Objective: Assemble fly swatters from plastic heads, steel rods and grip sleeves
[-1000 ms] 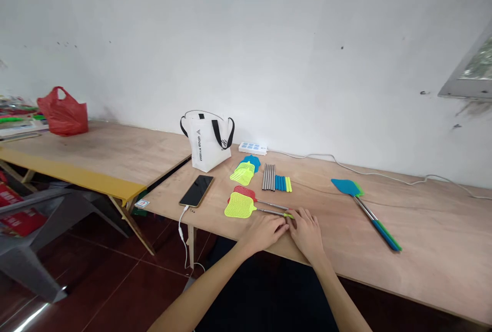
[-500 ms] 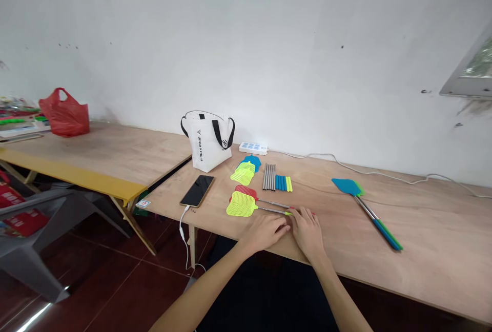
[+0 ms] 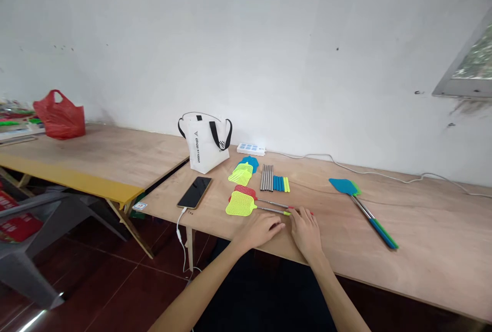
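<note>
My right hand [image 3: 305, 229] lies on the table with its fingers stretched over the grip ends of two fly swatters, covering much of the grips. The yellow fly swatter [image 3: 241, 204] is nearer me and partly overlaps the red fly swatter [image 3: 245, 189]; both heads point left. A bit of red grip shows beyond my fingers. My left hand [image 3: 262, 230] rests on the tabletop just below the yellow swatter's metal rod, fingers loosely bent and apart from it, holding nothing.
Behind the swatters lie loose yellow [image 3: 241, 173] and blue swatter heads [image 3: 251, 162], metal rods [image 3: 266, 178], blue grips [image 3: 278, 184] and yellow grips [image 3: 286, 184]. Blue and green swatters [image 3: 344, 186] lie right. A phone [image 3: 195, 192], white bag [image 3: 207, 145] and power strip [image 3: 251, 149] stand left and behind.
My left hand has drawn slightly left, widening the gap to my right hand. My right hand stays over the swatter grips. The whole view has shifted a little.
</note>
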`<state>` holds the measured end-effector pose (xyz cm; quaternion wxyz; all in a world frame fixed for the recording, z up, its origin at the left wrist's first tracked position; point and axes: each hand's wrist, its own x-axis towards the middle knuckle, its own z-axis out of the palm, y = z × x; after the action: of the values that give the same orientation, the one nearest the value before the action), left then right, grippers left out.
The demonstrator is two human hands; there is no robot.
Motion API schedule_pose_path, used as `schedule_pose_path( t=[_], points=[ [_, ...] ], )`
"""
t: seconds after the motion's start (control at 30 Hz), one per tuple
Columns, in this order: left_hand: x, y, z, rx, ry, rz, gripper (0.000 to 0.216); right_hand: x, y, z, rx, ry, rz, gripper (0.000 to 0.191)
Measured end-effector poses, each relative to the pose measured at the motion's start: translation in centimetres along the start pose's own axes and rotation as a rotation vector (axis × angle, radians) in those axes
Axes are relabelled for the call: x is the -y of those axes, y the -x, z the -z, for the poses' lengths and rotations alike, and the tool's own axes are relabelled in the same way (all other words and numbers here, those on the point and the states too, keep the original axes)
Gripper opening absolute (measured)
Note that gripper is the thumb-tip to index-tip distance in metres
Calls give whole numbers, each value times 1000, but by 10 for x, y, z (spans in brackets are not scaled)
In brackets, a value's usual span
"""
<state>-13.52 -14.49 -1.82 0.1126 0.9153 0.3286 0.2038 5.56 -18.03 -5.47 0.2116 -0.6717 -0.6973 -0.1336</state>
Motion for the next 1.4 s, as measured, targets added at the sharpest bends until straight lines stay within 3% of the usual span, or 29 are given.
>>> schedule_pose_path(
  t=[0.2,0.37,0.53,0.87,1.0,1.1,1.4],
  points=[
    [20,1,4,-48,32,106,34,-7,-5,0,-20,-97,20,31],
    [16,1,3,-36,3,102,30,-38,-9,3,-82,-78,-91,31],
    [10,1,4,-26,1,127,32,-59,-5,-2,-19,-89,-138,35],
    [13,0,-1,-4,-103,63,44,-34,-6,4,-129,-180,-16,37],
    [8,0,-1,38,-117,84,48,-29,-5,11,85,-336,44,37],
    [6,0,1,43,-110,106,47,-24,-3,13,212,-281,85,34],
    [9,0,-1,36,-102,108,47,-13,-2,14,207,-171,30,30]
  ],
)
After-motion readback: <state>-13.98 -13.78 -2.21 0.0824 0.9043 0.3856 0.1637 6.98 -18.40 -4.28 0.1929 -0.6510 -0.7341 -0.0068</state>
